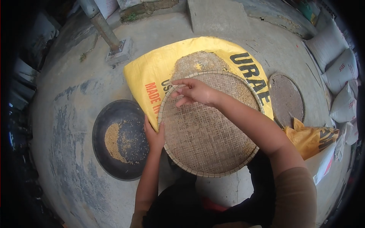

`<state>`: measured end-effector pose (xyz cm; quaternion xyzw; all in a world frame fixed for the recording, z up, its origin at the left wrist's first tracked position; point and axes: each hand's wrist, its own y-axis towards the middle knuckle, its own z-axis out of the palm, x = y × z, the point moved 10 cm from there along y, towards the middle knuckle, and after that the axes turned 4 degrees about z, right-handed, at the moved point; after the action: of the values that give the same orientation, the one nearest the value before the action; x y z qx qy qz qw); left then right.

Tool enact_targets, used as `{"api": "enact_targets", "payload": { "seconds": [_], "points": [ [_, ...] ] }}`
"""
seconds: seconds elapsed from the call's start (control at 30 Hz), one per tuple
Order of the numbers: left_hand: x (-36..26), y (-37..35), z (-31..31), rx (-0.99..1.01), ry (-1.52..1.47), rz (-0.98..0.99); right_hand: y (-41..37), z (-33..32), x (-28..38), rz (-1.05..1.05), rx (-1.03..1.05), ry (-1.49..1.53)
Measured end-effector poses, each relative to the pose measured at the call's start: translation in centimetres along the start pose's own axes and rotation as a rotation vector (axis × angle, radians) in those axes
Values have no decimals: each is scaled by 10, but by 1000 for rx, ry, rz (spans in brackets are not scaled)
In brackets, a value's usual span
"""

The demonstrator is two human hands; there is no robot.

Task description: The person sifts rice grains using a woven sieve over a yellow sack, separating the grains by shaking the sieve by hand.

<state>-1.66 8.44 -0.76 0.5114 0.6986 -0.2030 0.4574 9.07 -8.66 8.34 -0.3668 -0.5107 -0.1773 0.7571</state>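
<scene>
A round woven bamboo tray (pixel 205 129) lies tilted over my lap and the yellow sack, with some grain (pixel 247 95) along its right side. My left hand (pixel 154 135) grips the tray's left rim, thumb on the rim. Above the tray's upper left part is my right hand (pixel 192 92), its fingers apart and nothing seen in them. Beyond the tray, the yellow sack (pixel 142 68) is spread on the floor and bears a heap of pale husks (pixel 199 62). To the left stands a black basin (pixel 102 114) holding grain (pixel 112 142).
A second round tray (pixel 287 97) lies at the right, near a crumpled orange sack (pixel 311 138). Full white sacks (pixel 340 72) line the right side. A metal post (pixel 104 32) on a concrete base rises at the upper left.
</scene>
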Motion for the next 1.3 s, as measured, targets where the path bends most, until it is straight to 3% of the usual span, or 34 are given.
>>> {"api": "enact_targets", "payload": {
  "seconds": [0.07, 0.13, 0.27, 0.4, 0.53, 0.6, 0.8, 0.93, 1.0, 1.3],
  "points": [
    [-2, 0, -3, -6, 11, 11, -6, -42, -13, 40, -197, -289],
    [-1, -1, -2, 13, 17, -31, -18, -92, -42, 70, -345, -369],
    [-1, -1, -2, 12, 16, -13, -85, -187, -74, 224, -745, -780],
    [3, 0, 0, 9, -4, -14, -129, -216, -100, 329, -777, -769],
    [4, 0, 1, 20, -25, -15, -133, -199, -103, 259, -742, -782],
    [8, 0, 2, 19, -24, -18, -117, -177, -97, 167, -616, -925],
    [11, 0, 3, 19, 3, -18, -82, -151, -99, 76, -510, -818],
    [12, 1, 4, 25, -27, -27, -69, -146, -106, 87, -493, -746],
    [9, 1, 3, 26, -19, -29, -69, -140, -104, 184, -491, -851],
    [14, 0, 3, 14, -20, -16, -61, -140, -111, 235, -509, -1062]
  ]
}}
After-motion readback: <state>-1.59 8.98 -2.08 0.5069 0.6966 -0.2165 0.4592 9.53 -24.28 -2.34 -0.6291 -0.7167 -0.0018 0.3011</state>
